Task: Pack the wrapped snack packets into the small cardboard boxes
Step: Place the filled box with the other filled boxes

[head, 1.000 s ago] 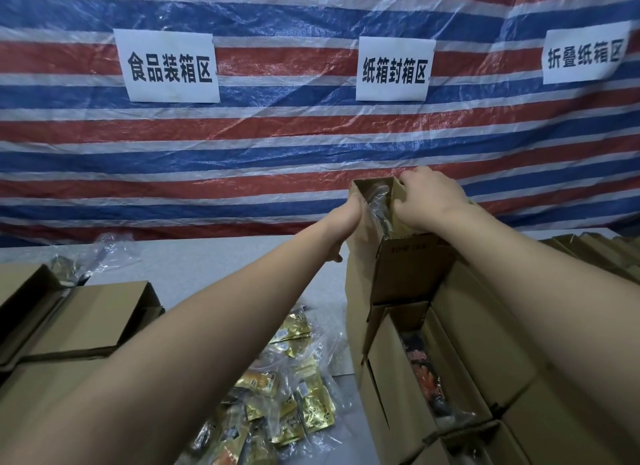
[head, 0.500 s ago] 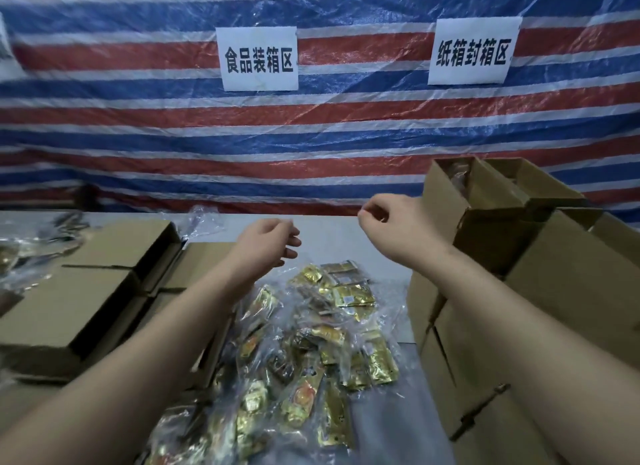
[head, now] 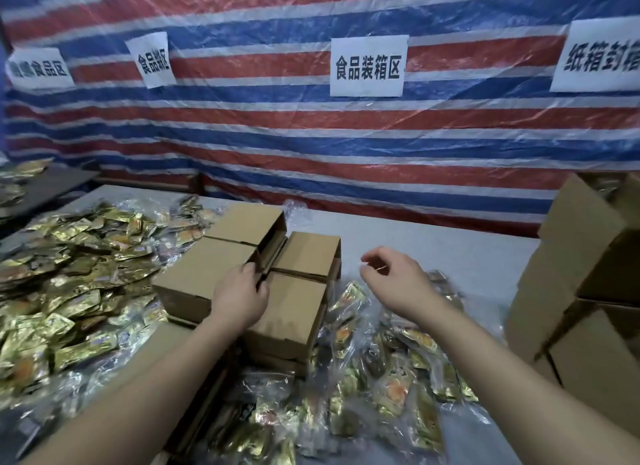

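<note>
The left hand [head: 242, 291] curls its fingers over the open end of an empty cardboard box [head: 204, 274] at centre; light, stiff, best gripped by its edges. Right hand [head: 391, 277] hovers loosely curled, holding nothing, above slippery wrapped packets [head: 381, 378] at five o'clock

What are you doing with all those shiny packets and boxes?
Someone is packing snacks into boxes. The left hand grips an empty cardboard box in the group at the middle of the table. The right hand hovers, holding nothing, over bagged snack packets. More boxes are stacked on the right.
</note>
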Tool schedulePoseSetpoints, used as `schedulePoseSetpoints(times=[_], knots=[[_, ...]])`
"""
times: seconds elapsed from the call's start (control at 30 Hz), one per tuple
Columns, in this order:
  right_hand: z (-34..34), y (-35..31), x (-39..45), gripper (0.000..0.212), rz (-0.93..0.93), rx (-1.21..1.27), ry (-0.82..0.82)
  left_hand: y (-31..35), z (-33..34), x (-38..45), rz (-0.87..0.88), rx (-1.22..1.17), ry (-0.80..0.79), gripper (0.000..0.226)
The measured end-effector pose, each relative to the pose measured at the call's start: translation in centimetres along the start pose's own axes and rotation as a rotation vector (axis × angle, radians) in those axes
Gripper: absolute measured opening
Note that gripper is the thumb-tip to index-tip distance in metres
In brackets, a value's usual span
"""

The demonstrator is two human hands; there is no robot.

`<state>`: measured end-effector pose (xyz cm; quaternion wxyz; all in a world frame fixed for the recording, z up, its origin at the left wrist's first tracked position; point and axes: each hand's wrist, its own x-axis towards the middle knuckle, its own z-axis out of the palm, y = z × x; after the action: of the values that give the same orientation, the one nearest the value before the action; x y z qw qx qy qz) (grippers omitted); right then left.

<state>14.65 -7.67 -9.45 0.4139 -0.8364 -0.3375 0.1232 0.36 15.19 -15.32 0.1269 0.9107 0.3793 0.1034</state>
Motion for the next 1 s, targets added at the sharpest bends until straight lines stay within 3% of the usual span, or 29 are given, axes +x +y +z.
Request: schedulePoseSetpoints(times=[0.2,0.53,0.63,0.73,0.87,0.93,1.0], knots=[[6.9,-2.9,2.0,0.047,0.035,0.011,-0.146,-8.5,3.1,4.0,-0.102,0.35,-0.08,0.079],[9.0,-4.1,3.4,0.049,0.069,-0.022,-0.118,-8.8,2.5,4.6,-0.076,0.439,-0.056,0.055],[8.2,-4.2,3.2,0.051,0.07,-0.046,-0.1,-7.6,-1.3,3.2,-0.04,0.314,0.008,0.039],[6.1,-4.5,2.5,0.057,-0.003,-0.117,-0.053,-5.5,-5.5,0.5,0.087,0.139,0.083,0.038],[2.4,-5.1,0.6,0.072,-0.161,-0.324,-0.082,-0.3,-8.2,-3.9,0.282,-0.188,-0.067,0.029],[0.8,-4.5,-1.0,0.061,-0.191,-0.524,-0.11,2.4,-7.5,-5.6,0.354,-0.281,-0.16,0.025],[-0.6,-3.1,-3.2,0.03,-0.182,-0.648,-0.153,4.9,-6.0,-7.2,0.414,-0.346,-0.239,0.022]])
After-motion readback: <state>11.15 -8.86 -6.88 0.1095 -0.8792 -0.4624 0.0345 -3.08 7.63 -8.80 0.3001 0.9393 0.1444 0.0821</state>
